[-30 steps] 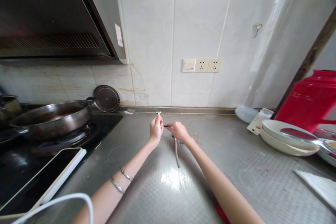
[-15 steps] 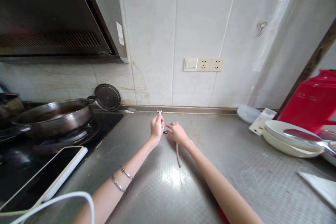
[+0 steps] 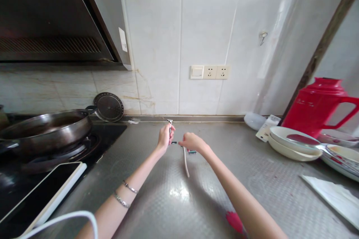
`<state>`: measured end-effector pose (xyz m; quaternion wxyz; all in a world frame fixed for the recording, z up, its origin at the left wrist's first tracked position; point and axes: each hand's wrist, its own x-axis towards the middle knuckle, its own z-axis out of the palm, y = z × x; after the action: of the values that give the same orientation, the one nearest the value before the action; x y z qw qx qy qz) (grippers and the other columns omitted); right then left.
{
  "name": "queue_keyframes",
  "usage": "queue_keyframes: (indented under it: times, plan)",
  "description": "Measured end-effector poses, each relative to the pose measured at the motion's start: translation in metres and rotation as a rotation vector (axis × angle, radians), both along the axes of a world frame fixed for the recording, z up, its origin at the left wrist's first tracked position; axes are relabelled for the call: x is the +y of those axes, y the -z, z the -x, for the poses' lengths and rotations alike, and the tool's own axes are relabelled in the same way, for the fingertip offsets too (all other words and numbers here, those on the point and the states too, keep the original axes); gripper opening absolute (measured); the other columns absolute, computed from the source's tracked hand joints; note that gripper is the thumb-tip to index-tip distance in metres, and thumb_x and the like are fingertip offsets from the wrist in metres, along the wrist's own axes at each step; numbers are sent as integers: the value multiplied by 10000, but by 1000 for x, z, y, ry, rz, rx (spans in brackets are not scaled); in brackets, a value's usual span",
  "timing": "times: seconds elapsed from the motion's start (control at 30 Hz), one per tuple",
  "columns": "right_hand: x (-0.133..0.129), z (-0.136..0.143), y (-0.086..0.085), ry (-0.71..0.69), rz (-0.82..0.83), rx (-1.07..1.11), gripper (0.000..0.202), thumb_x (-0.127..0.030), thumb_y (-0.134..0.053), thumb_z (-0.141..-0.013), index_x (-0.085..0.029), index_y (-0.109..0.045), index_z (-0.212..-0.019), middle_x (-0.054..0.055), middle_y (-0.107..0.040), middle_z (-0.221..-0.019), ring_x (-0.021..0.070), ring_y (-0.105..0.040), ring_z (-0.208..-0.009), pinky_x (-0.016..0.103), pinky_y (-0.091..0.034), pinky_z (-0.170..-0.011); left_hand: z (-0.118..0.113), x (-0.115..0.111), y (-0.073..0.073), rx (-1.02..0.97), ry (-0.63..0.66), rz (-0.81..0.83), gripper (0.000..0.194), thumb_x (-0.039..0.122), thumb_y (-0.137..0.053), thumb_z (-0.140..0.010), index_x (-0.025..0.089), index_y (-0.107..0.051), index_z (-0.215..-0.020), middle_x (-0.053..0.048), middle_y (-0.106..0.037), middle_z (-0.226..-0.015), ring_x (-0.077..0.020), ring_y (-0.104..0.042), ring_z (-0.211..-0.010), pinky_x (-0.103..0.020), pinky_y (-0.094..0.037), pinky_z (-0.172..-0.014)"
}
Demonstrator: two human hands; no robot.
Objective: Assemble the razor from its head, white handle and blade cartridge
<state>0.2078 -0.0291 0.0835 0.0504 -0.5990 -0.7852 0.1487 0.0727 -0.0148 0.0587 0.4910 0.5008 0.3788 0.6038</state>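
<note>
My left hand (image 3: pixel 165 136) is closed around a small razor-like tool (image 3: pixel 170 124), its silvery head pointing up toward the wall. Just right of it, my right hand (image 3: pixel 193 142) is closed, fingers curled downward; what they hold, if anything, is too small to make out. A small black piece (image 3: pixel 174 142) lies between the two hands. Below my right hand a thin beige strip (image 3: pixel 186 162) runs toward me on the steel counter (image 3: pixel 157 201). A small green and dark item (image 3: pixel 192 152) shows under the right palm.
At left are a steel pan (image 3: pixel 64 127) on the black stove and a phone (image 3: pixel 42 198) with a white cable (image 3: pixel 81 214). Red kettle (image 3: pixel 316 108), stacked bowls (image 3: pixel 294 147) and white paper (image 3: pixel 333 196) stand or lie at right. A red object (image 3: pixel 235 221) is near my right forearm.
The view has shifted right. My right hand has turned and its fingers have curled in, uncovering the green item. My left hand now shows more of the tool.
</note>
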Motion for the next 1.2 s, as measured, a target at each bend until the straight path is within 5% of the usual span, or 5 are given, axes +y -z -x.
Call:
queue_keyframes:
  times: [0.4,0.57,0.87,1.03,1.2]
  plan:
    - [-37,17,39,29,-10,-201,328,-210,-468,-772,-107,-646,-1028,211,-644,-1018,303,-619,-937,385,-501,-724,0,-7,-9,17,103,-52,202,359,-463,-741,161,-503,-726,76,-399,-456,-37,-316,-300,-144,-195,-275]
    - [-34,13,43,39,-30,-171,324,-164,-443,-763,-103,-658,-998,209,-658,-974,291,-630,-912,347,-499,-702,2,-12,-18,124,172,-24,235,351,-535,-715,130,-554,-794,-21,-606,-669,-85,-524,-428,-181,-372,-354]
    - [-6,-56,-25,25,-246,248,339,-223,-368,-793,-117,-678,-705,98,-673,-648,151,-616,-582,212,-426,-557,7,-16,-34,285,246,-94,268,290,-683,-651,111,-561,-809,-131,-661,-960,-179,-655,-678,-268,-491,-597]
    - [-13,-101,-65,-126,-404,547,347,-331,-426,-799,-131,-677,-931,12,-629,-669,122,-540,-586,205,-395,-565,6,-24,-43,266,318,-183,264,264,-707,-639,125,-543,-794,-109,-677,-935,-187,-656,-783,-290,-491,-717]
    - [-41,-114,-90,-268,-267,547,465,-507,-470,-774,-129,-709,-902,14,-624,-697,155,-524,-662,234,-385,-602,-1,-37,-51,244,347,-245,220,243,-692,-664,144,-553,-803,-91,-688,-891,-179,-644,-828,-283,-477,-754]
